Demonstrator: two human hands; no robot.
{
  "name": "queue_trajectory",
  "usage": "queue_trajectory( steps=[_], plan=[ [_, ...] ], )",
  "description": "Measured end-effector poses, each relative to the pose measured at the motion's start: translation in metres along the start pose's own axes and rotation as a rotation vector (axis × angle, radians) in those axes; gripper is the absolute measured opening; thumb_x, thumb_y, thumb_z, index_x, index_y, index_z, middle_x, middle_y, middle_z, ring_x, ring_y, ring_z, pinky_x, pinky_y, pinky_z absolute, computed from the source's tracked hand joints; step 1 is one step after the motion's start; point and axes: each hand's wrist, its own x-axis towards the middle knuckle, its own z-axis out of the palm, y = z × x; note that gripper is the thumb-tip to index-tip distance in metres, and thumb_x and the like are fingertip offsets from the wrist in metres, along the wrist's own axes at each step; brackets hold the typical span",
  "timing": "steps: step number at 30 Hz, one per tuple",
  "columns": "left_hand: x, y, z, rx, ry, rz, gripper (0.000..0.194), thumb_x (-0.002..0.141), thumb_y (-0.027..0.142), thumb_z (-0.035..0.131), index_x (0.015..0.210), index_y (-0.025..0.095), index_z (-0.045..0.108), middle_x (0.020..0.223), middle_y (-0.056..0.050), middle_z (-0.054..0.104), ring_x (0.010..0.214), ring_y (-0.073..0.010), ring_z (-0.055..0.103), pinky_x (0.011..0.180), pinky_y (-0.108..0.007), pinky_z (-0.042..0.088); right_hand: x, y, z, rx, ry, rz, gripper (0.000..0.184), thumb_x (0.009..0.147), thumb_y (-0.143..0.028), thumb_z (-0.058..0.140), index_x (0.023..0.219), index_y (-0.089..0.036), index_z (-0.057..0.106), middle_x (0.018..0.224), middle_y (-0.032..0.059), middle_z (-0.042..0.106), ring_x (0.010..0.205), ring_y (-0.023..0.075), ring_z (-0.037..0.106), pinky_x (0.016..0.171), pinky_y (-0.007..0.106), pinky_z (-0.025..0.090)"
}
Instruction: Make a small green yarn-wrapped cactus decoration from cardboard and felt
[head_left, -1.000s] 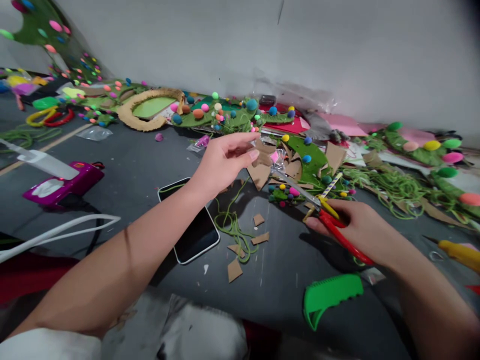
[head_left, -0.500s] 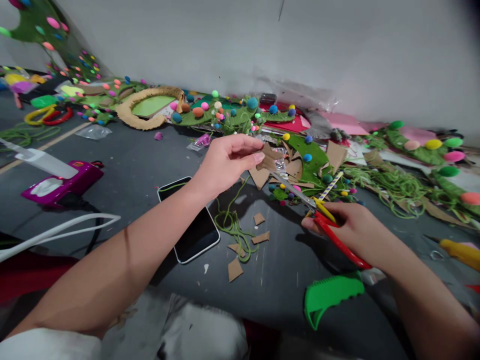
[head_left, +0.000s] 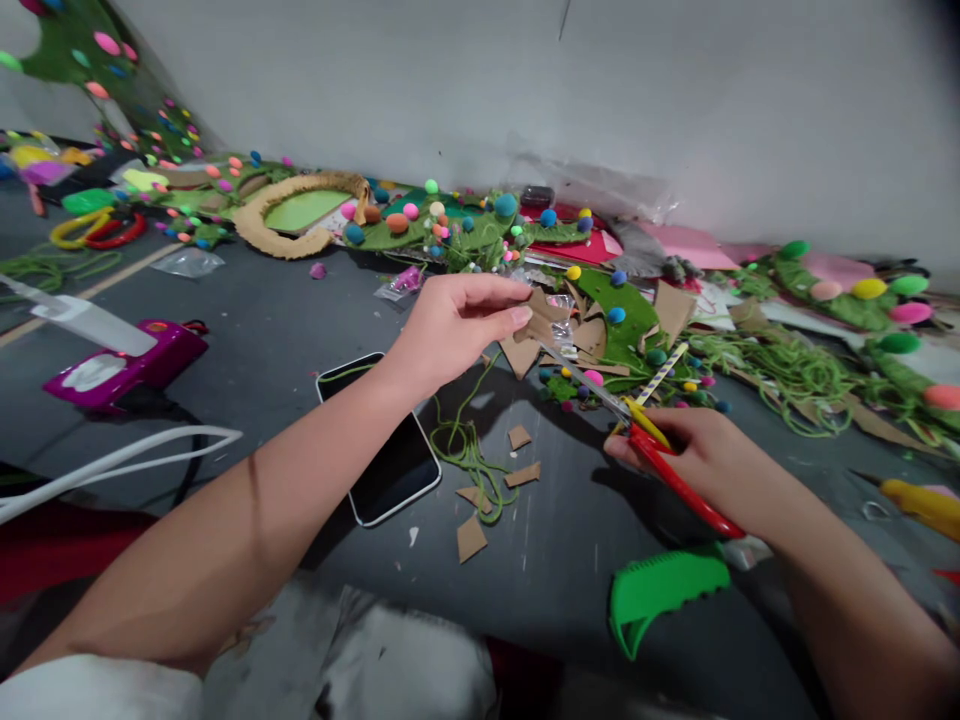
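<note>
Between the thumb and fingers of my left hand (head_left: 469,325) is a small piece of brown cardboard (head_left: 543,316), its edge cut into points. My right hand (head_left: 694,450) grips red and yellow scissors (head_left: 660,465), the fingers closed around the handles. The scissor blades reach up and left, and their tips meet the lower edge of the cardboard. Under my hands, cardboard scraps (head_left: 472,539) and loose green yarn (head_left: 469,450) lie on the dark table. A phone (head_left: 394,460) rests partly beneath my left forearm.
A green comb-edged tool (head_left: 667,590) lies near my right wrist, with a yellow-handled tool (head_left: 919,500) farther right. At left stand a purple device (head_left: 127,365) and a white cable (head_left: 135,465). Green pieces with colourful pompoms (head_left: 405,235) and a yarn heap (head_left: 795,370) line the wall.
Both hands hold nearly the same pose. The cardboard has tilted very slightly at the scissor tips, and the whole view has shifted a little.
</note>
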Motion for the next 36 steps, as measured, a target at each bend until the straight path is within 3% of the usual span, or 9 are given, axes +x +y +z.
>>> queue_trajectory(
  steps=[8, 14, 21, 36],
  plan=[
    [0.001, -0.004, -0.002, 0.0, 0.005, -0.033, 0.031, 0.079, 0.027, 0.08, 0.108, 0.017, 0.079, 0.097, -0.01, 0.077, 0.085, -0.02, 0.071, 0.075, -0.036, 0.059, 0.0, 0.001, 0.001, 0.033, -0.045, -0.034, 0.052, 0.08, -0.07, 0.065, 0.076, -0.019, 0.067, 0.063, 0.0, 0.051, 0.058, 0.014, 0.038, 0.05, 0.027, 0.032],
    [0.0, -0.004, -0.001, 0.003, 0.015, -0.06, 0.031, 0.079, 0.031, 0.08, 0.107, 0.018, 0.079, 0.097, -0.009, 0.077, 0.083, -0.0185, 0.07, 0.075, -0.036, 0.059, -0.002, -0.008, -0.003, 0.016, -0.091, 0.055, 0.048, 0.081, -0.064, 0.067, 0.073, -0.017, 0.061, 0.065, -0.0023, 0.047, 0.062, 0.0128, 0.036, 0.055, 0.027, 0.03],
    [0.001, -0.004, 0.0, -0.017, 0.006, -0.084, 0.029, 0.078, 0.031, 0.081, 0.104, 0.018, 0.079, 0.095, -0.008, 0.077, 0.083, -0.0185, 0.07, 0.074, -0.035, 0.059, -0.004, -0.009, -0.004, 0.063, -0.134, 0.06, 0.044, 0.083, -0.058, 0.067, 0.071, -0.018, 0.054, 0.066, -0.0034, 0.041, 0.064, 0.0125, 0.034, 0.056, 0.027, 0.028],
    [0.001, -0.002, 0.0, -0.045, 0.048, -0.101, 0.026, 0.077, 0.026, 0.081, 0.102, 0.018, 0.08, 0.091, -0.008, 0.077, 0.083, -0.0184, 0.07, 0.076, -0.036, 0.059, 0.0, -0.002, -0.006, 0.027, -0.159, 0.062, 0.045, 0.08, -0.062, 0.067, 0.074, -0.018, 0.057, 0.066, -0.0035, 0.042, 0.063, 0.0123, 0.033, 0.054, 0.025, 0.027]
  ],
)
